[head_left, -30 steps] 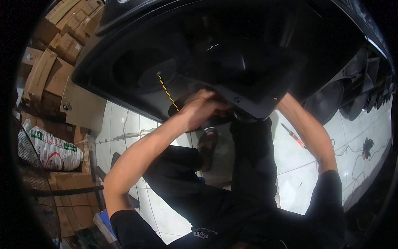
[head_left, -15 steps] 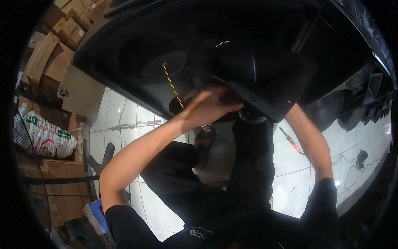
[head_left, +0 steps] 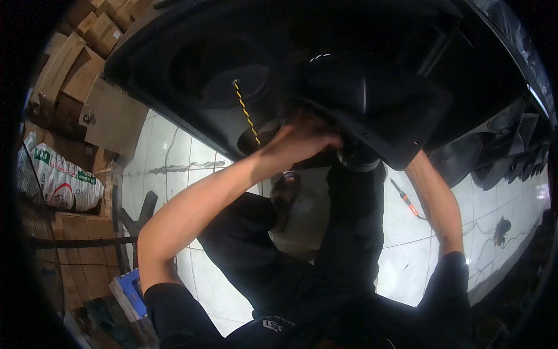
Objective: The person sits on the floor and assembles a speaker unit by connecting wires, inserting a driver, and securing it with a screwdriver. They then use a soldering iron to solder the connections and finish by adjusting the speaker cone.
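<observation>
A black horn-shaped speaker part (head_left: 383,116) with a round driver (head_left: 358,158) at its near end is in front of a large black speaker cabinet (head_left: 192,110). My left hand (head_left: 299,142) is at the horn's left side, next to the driver. Its fingers are curled in shadow, and what they hold cannot be made out. My right forearm (head_left: 433,186) reaches up behind the horn's right edge, which hides the hand and its fingers. A twisted yellow-and-black wire (head_left: 247,113) hangs from a hole in the cabinet, left of my left hand.
On the tiled floor to the right lies a soldering iron (head_left: 405,199) with an orange handle, its cord trailing near a small dark object (head_left: 501,231). Several black cones (head_left: 459,157) stand at the right. Cardboard boxes (head_left: 87,250) and a white sack (head_left: 67,180) fill the left.
The horn and driver have shifted slightly to the right in view. My left hand stays beside the driver, its fingers shifted a little. My right arm stays behind the horn.
</observation>
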Tool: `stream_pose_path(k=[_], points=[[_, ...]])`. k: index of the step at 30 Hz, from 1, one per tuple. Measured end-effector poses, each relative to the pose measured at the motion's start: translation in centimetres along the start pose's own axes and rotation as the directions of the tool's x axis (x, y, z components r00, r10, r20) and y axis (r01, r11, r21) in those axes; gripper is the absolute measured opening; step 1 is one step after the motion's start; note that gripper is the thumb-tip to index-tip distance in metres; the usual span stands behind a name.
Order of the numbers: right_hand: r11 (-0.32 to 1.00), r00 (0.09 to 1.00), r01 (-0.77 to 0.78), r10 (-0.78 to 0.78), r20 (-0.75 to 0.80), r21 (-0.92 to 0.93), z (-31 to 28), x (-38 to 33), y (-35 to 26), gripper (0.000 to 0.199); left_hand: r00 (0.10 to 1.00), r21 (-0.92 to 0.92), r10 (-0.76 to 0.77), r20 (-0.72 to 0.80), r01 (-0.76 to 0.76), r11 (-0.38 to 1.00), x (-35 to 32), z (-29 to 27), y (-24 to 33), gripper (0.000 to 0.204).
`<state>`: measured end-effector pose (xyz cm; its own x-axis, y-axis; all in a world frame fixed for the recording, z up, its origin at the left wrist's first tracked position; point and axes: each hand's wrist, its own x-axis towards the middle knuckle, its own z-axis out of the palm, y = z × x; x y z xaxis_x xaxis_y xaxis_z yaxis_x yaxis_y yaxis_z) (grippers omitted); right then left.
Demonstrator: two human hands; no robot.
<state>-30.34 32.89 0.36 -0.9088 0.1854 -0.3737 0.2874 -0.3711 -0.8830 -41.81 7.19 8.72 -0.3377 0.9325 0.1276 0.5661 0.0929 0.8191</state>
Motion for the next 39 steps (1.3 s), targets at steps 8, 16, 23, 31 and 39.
stream_pose_path(k=[8,16,23,31,39], points=[[1.0,1.0,-0.016,0.016,0.004,-0.005,-0.2,-0.2,-0.1,0.019,0.863,-0.698,-0.441,0.249,0.475,0.535,0.1,-0.2,1.1,0.018],[1.0,1.0,-0.02,0.02,-0.006,-0.022,-1.0,-0.8,-0.6,0.019,0.917,-0.625,-0.331,0.222,0.394,0.674,-0.2,0.4,-0.2,0.025],[0.999,0.999,-0.035,0.035,0.019,-0.014,0.0,0.5,-0.2,0.019,0.921,-0.297,-0.355,0.164,0.389,0.872,-0.4,-1.0,1.8,0.028],[0.998,0.997,-0.068,0.068,0.043,0.01,1.7,2.4,1.0,0.019,0.943,-0.128,-0.311,0.12,0.325,0.937,-0.1,-1.3,3.3,0.028],[0.997,0.997,-0.072,0.071,0.035,0.021,2.0,2.3,1.1,0.019,0.971,-0.047,-0.209,0.115,0.215,0.975,0.5,-0.8,2.9,0.024]])
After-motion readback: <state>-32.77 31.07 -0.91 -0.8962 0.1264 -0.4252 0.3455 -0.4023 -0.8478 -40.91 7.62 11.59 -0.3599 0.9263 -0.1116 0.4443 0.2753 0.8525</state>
